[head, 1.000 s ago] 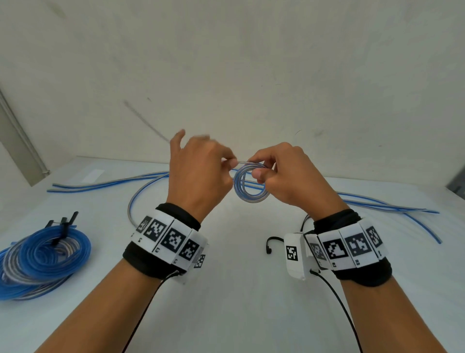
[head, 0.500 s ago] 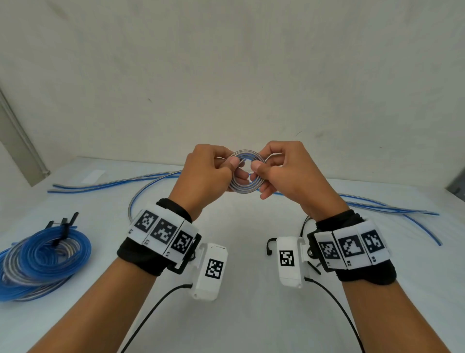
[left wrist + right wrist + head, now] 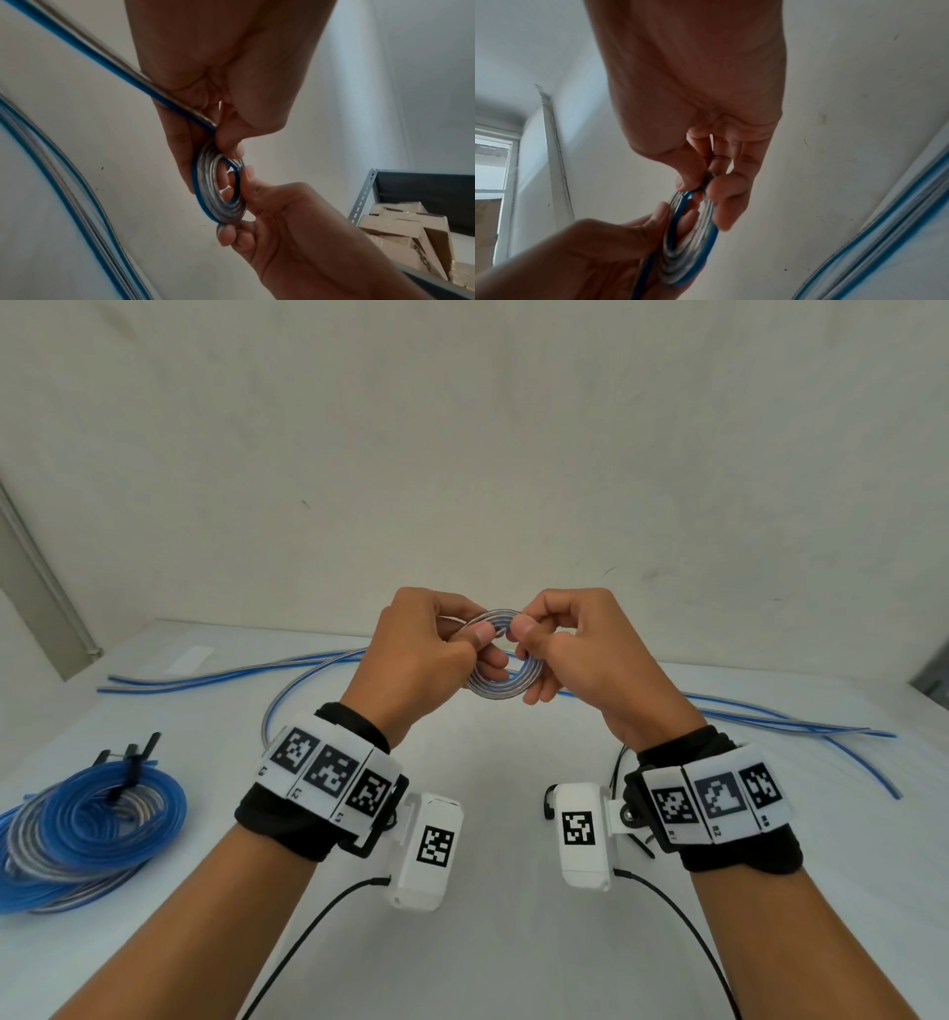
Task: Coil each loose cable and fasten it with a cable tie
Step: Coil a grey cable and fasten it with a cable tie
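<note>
A small flat coil of blue-and-silver cable (image 3: pixel 500 685) is held up above the white table between both hands. My left hand (image 3: pixel 436 642) pinches its left side with thumb on top; the cable's loose tail (image 3: pixel 107 58) runs from under this hand down to the table. My right hand (image 3: pixel 560 642) pinches the coil's right side between thumb and fingers. The coil (image 3: pixel 218 190) shows several tight turns in the left wrist view, and in the right wrist view the coil (image 3: pixel 690 255) is seen edge-on.
A pile of tied blue coils (image 3: pixel 77 829) with black cable ties (image 3: pixel 131 760) lies at the left. Loose blue cables (image 3: pixel 770 724) stretch across the back of the table (image 3: pixel 503 942). A black cable tie (image 3: pixel 548 803) lies beside the right wrist. Shelving with cardboard boxes (image 3: pixel 411 221) stands to the right.
The left hand came back onto the coil and now pinches it with the right. The coil has gained a turn and been lifted and tilted flatter.
</note>
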